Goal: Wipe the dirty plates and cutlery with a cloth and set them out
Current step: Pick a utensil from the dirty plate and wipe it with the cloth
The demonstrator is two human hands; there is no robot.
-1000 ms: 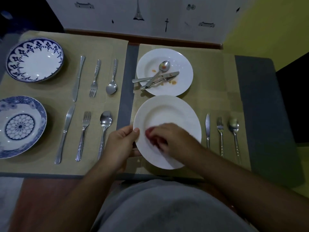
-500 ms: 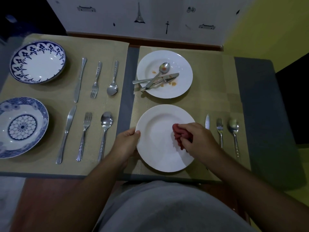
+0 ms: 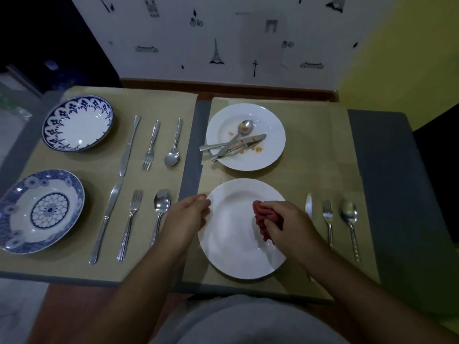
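Your right hand (image 3: 290, 224) curls round a bunched red cloth (image 3: 263, 219) and presses it onto the right half of the white plate (image 3: 231, 252) at the lower centre of the frame. Your left hand (image 3: 188, 214) grips that plate's left rim with curled fingers. Just right of the plate, a knife (image 3: 308, 207), fork (image 3: 328, 219) and spoon (image 3: 349, 214) lie parallel, heads toward the top. Above, a second plate (image 3: 273, 157) with orange smears carries crossed cutlery (image 3: 238, 143) pointing upper right, handles past its left rim. There may be a fork beneath them.
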